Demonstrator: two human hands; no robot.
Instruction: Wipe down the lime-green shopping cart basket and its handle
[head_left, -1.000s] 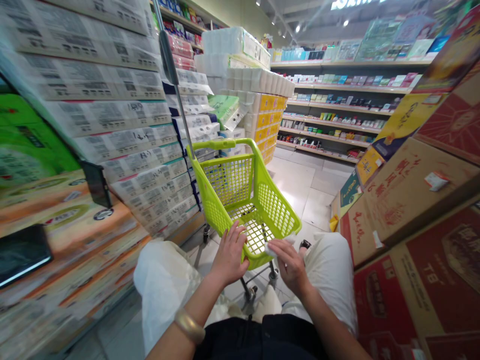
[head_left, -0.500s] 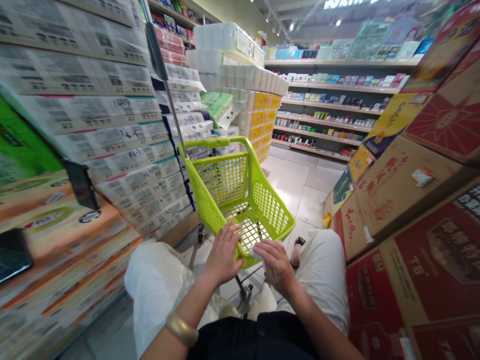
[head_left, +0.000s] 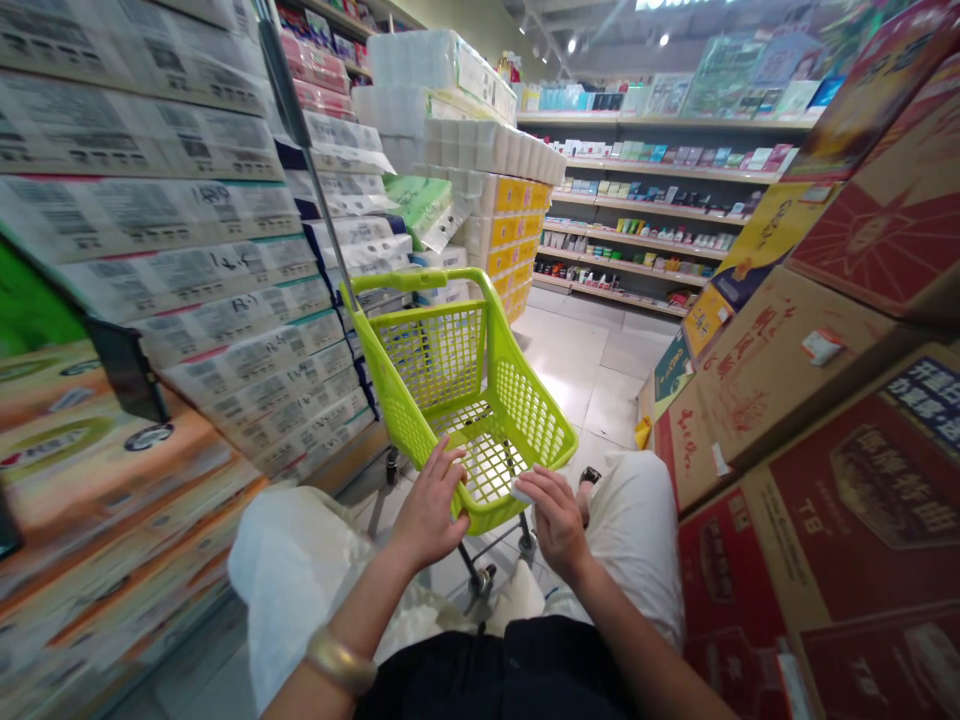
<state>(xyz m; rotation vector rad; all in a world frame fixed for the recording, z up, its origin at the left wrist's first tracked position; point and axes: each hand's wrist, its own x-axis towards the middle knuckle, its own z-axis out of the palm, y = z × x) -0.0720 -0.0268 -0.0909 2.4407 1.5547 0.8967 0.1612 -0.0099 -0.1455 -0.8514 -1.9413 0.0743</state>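
A small lime-green plastic shopping cart stands on the tiled floor between my knees. My left hand rests on the cart's near rim with its fingers spread over the edge. My right hand is closed on a white cloth or wipe pressed against the same rim, a little to the right. The cart's basket looks empty. A gold bangle sits on my left wrist.
Stacked packs of tissue and paper goods form a wall on the left. Red and brown cardboard cartons are piled on the right. Store shelves run across the back, with open floor tiles beyond the cart.
The view has drifted, so the cart and both hands sit slightly further left and higher in frame. Both hands stay on the near rim, the right one still with the cloth.
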